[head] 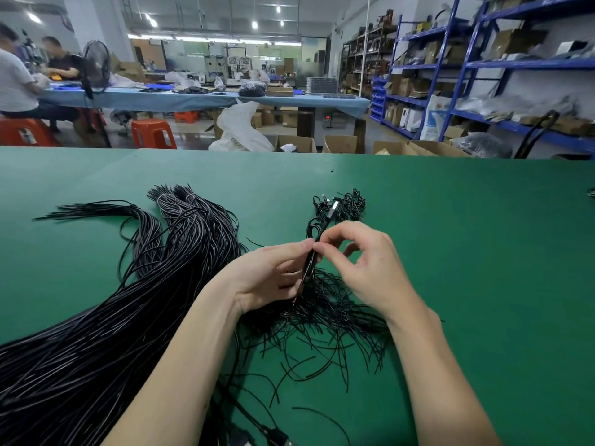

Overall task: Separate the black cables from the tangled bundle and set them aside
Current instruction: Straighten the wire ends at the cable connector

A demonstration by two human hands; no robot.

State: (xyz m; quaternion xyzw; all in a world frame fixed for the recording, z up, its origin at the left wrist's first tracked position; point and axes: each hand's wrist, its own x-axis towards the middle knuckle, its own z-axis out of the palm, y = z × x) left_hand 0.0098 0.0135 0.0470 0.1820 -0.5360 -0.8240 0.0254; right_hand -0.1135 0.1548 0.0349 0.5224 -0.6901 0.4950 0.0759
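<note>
Both the left hand (pixel 269 278) and right hand (pixel 363 265) pinch one black cable (pixel 310 262), so yanking probably drags the tangled bundle (pixel 325 320) along.

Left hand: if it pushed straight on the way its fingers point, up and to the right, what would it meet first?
The left hand would likely meet the right hand fingertips almost at once; both pinch the same black cable. Depth is uncertain.
</note>
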